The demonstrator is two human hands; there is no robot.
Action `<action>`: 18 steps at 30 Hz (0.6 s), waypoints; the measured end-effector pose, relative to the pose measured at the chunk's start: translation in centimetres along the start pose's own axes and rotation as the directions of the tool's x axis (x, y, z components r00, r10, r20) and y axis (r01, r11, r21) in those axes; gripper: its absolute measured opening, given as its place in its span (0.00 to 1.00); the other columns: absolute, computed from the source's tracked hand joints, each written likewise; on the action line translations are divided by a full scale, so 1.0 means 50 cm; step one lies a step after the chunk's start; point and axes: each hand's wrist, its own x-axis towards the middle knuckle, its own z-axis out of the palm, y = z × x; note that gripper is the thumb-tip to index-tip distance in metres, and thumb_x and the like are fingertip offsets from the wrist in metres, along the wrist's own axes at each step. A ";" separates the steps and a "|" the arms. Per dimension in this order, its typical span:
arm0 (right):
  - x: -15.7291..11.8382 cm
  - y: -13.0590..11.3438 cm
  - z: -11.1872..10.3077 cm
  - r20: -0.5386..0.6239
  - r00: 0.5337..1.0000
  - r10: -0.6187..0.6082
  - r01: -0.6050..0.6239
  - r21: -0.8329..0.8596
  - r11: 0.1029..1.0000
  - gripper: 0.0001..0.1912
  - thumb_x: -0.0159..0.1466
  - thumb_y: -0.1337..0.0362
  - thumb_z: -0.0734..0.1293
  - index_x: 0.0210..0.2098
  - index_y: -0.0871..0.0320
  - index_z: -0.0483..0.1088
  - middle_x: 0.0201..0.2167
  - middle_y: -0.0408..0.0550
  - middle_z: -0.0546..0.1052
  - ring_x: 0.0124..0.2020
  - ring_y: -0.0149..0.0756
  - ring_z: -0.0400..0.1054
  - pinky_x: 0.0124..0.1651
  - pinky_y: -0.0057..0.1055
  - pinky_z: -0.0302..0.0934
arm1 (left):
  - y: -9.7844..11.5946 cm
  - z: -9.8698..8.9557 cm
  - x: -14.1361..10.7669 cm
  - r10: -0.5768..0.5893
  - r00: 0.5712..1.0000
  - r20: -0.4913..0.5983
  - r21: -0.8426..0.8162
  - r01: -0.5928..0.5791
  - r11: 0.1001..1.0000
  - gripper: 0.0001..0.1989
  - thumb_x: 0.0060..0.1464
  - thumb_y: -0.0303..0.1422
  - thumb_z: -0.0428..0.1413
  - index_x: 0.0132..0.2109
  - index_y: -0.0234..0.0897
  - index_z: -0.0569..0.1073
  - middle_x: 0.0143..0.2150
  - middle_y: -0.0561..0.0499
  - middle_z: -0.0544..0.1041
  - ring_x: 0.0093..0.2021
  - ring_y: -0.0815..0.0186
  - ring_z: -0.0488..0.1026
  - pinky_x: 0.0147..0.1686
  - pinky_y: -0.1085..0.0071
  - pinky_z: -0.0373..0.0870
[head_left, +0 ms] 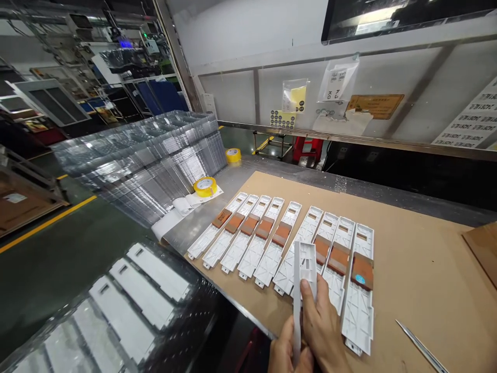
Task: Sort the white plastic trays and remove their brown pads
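Both hands, left hand (285,349) and right hand (324,331), grip closed on a white plastic panel (304,269): light, stiff, thin-ribbed; best held by its long edges.

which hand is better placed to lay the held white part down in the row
Right, probably. The right hand grips the white plastic part higher up, over the row of white parts; the left hand only steadies its lower end.

Two bare hands (310,331), no gloves, no sleeves

Cardboard-covered bench (419,269) with white parts (272,238)
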 end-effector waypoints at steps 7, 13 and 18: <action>0.055 -0.001 0.010 0.062 0.996 -0.061 0.057 0.067 0.996 0.34 0.61 0.36 0.47 0.48 0.56 0.63 0.39 0.51 0.75 0.44 0.45 0.69 0.47 0.39 0.60 | 0.051 0.017 0.023 0.170 0.978 0.122 -0.373 -0.114 0.921 0.30 0.48 0.46 0.60 0.55 0.34 0.67 0.48 0.38 0.75 0.55 0.49 0.67 0.56 0.56 0.59; 0.056 0.010 0.003 0.089 0.994 -0.071 0.069 0.024 0.997 0.30 0.61 0.36 0.48 0.43 0.54 0.61 0.36 0.49 0.75 0.40 0.44 0.70 0.44 0.38 0.61 | 0.056 0.001 0.030 0.185 0.941 0.282 -0.347 -0.080 0.934 0.28 0.49 0.43 0.60 0.54 0.35 0.67 0.47 0.39 0.75 0.51 0.50 0.70 0.54 0.55 0.60; 0.039 0.013 0.018 0.097 0.994 -0.051 0.060 -0.085 0.995 0.27 0.62 0.38 0.48 0.43 0.53 0.58 0.26 0.46 0.72 0.30 0.45 0.67 0.36 0.39 0.57 | 0.012 -0.012 0.021 0.141 0.979 0.149 -0.161 -0.117 0.980 0.35 0.47 0.50 0.59 0.56 0.32 0.67 0.50 0.36 0.73 0.52 0.48 0.68 0.53 0.57 0.62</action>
